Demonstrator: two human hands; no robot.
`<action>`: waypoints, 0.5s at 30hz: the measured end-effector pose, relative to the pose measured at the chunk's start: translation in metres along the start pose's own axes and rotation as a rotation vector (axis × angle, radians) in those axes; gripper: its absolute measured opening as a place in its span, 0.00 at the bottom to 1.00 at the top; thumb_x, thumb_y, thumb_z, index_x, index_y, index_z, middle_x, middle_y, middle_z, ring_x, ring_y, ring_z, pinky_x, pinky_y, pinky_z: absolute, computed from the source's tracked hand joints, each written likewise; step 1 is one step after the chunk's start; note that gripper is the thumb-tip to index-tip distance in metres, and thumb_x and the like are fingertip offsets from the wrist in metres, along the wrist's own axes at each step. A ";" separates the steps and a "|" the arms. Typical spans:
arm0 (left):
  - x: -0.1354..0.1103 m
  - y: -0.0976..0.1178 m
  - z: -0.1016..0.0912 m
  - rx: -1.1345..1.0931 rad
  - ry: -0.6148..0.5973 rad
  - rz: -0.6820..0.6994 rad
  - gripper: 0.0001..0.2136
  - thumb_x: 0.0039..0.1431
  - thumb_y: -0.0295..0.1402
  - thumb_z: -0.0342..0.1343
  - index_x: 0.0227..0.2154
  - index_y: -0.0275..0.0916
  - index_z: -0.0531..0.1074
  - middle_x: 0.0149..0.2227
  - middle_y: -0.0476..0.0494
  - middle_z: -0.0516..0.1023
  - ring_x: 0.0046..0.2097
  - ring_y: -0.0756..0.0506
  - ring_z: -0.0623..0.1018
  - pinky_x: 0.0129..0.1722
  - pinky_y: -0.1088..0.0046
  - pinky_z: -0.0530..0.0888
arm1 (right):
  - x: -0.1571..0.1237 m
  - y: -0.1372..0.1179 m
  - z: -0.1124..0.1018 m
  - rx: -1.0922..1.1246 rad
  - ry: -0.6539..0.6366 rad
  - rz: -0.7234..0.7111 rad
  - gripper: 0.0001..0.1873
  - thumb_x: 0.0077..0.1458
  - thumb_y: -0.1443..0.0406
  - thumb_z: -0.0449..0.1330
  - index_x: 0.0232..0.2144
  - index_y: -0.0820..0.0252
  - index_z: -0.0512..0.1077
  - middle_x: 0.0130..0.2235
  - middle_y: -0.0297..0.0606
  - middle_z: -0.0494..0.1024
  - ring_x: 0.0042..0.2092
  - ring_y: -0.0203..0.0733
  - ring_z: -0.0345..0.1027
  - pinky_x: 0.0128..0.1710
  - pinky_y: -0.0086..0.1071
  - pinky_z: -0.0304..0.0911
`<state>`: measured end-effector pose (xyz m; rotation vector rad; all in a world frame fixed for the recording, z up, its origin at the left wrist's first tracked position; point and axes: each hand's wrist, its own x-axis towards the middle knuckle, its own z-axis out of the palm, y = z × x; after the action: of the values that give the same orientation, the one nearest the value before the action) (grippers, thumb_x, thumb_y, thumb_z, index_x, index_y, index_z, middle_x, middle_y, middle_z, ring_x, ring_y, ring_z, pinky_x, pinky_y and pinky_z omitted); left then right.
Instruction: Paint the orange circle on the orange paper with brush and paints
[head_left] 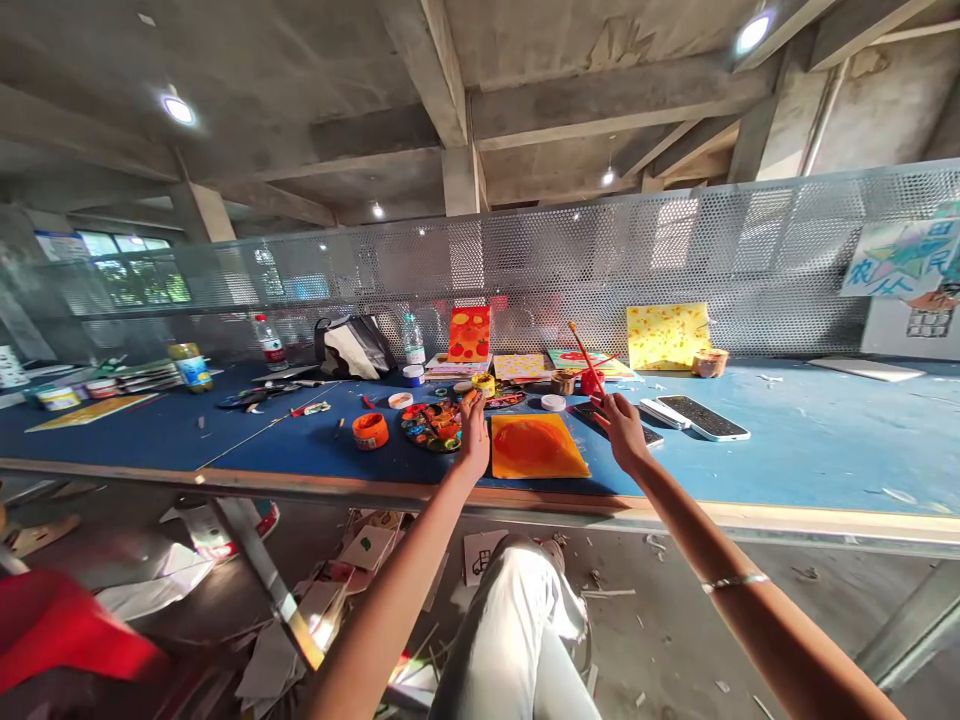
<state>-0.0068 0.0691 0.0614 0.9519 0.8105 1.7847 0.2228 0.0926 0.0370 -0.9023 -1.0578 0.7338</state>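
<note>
at the left of the work, an orange paint jar [371, 436] stands uncapped on the blue table [817, 430], with a round palette [418, 430] of mixed colours just beside it. next comes the left hand [474, 430], raised at the palette's right edge, its forearm reaching up and forward from below; the fingers look bent together near the tips, but whether anything is pinched between them cannot be told.

between the two hands lies the orange painted panel [536, 447], flat near the table's front edge, a redder rounded patch spread over its middle. right of it, the right hand [621, 425] is closed around a paintbrush [583, 352], which slants up and to the left, clear of the panel; which end carries the bristles is hard to make out. that forearm angles in from the lower right, a bracelet [735, 582] around it. a dark phone [651, 437] lies partly behind this hand.

the step in hand seems to be colouring the panel, at a pause between strokes. a further stroke would call for turning the bristles down to the surface, with the left hand steadying an edge.
</note>
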 end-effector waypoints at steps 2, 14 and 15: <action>-0.002 0.007 -0.008 0.018 -0.024 0.055 0.17 0.63 0.39 0.55 0.52 0.38 0.68 0.58 0.38 0.68 0.59 0.39 0.68 0.59 0.50 0.65 | 0.000 -0.006 -0.008 -0.068 -0.006 -0.026 0.27 0.44 0.39 0.59 0.27 0.56 0.66 0.35 0.38 0.78 0.42 0.45 0.74 0.41 0.38 0.68; -0.026 0.049 -0.094 0.318 -0.100 0.382 0.18 0.58 0.43 0.59 0.49 0.44 0.67 0.54 0.41 0.73 0.58 0.43 0.71 0.63 0.61 0.61 | 0.022 -0.056 -0.013 -0.436 -0.141 -0.184 0.19 0.45 0.48 0.63 0.26 0.59 0.73 0.21 0.36 0.77 0.22 0.38 0.69 0.27 0.33 0.63; -0.023 0.049 -0.100 0.366 -0.096 0.400 0.17 0.58 0.42 0.59 0.48 0.43 0.67 0.53 0.41 0.74 0.57 0.43 0.71 0.63 0.61 0.61 | 0.029 -0.058 -0.009 -0.457 -0.150 -0.194 0.19 0.46 0.48 0.63 0.27 0.59 0.74 0.22 0.36 0.77 0.22 0.38 0.69 0.27 0.33 0.63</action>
<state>-0.1080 0.0180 0.0485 1.5154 0.9539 1.9410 0.2457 0.0886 0.0980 -1.1224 -1.4592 0.4055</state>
